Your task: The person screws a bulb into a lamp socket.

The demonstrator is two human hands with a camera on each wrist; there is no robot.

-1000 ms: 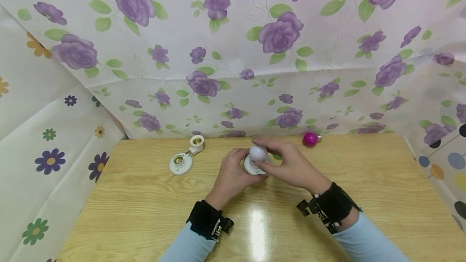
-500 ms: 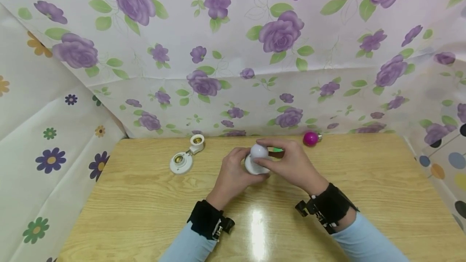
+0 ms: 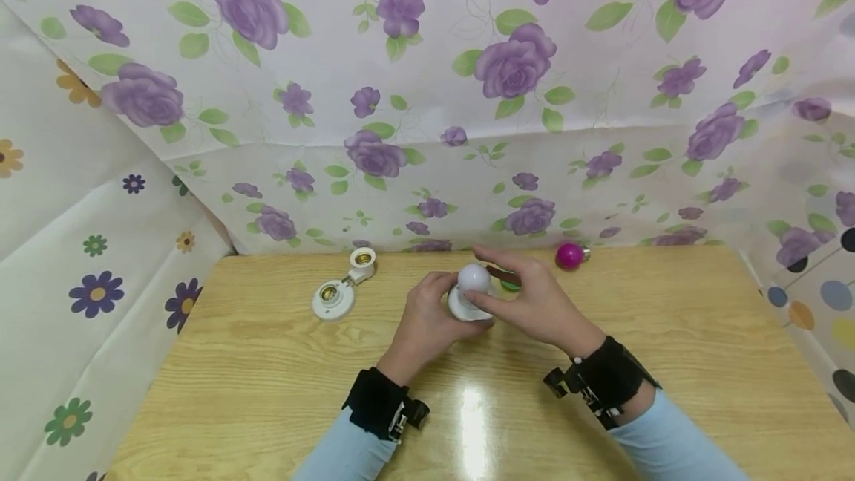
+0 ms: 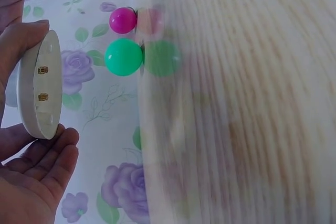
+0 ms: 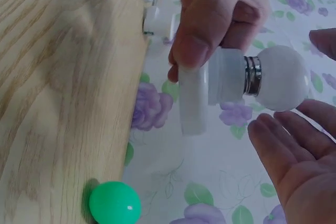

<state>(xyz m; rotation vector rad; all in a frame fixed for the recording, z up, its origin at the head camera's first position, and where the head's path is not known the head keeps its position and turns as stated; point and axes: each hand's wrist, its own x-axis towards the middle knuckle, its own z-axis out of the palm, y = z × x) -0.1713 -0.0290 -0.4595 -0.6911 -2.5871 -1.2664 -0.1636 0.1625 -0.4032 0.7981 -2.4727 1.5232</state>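
The left hand grips the rim of a round white plastic lamp holder above the wooden table. A round white bulb sits in it, its metal thread partly showing; the right hand is around the bulb with loosely extended fingers.

Bright overview, dim wrist views

Even light fills the head view, glare streaking the tabletop. The left wrist view is hazy, its wood grain smeared, perhaps by sheen; the right wrist view is soft, with grey shadows across the tabletop.
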